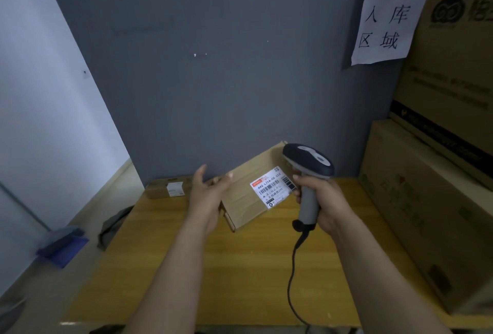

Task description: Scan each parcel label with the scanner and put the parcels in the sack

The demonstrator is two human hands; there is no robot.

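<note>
My left hand (207,195) grips the left edge of a flat cardboard parcel (245,195) and holds it tilted above the wooden table (240,267). A white label (273,188) with barcodes faces up on the parcel's right part. My right hand (320,200) is wrapped around the grey handle of a corded scanner (309,171). The scanner's dark head sits just right of and above the label. A second small parcel (168,187) with a white label lies at the table's back left, against the wall. No sack is clearly visible.
Large cardboard boxes (432,200) are stacked along the table's right side. A paper sign (386,11) hangs on the grey wall. On the floor to the left lie a grey-green object (114,227) and a blue object (64,245). The scanner cable (292,275) trails toward the table's front edge.
</note>
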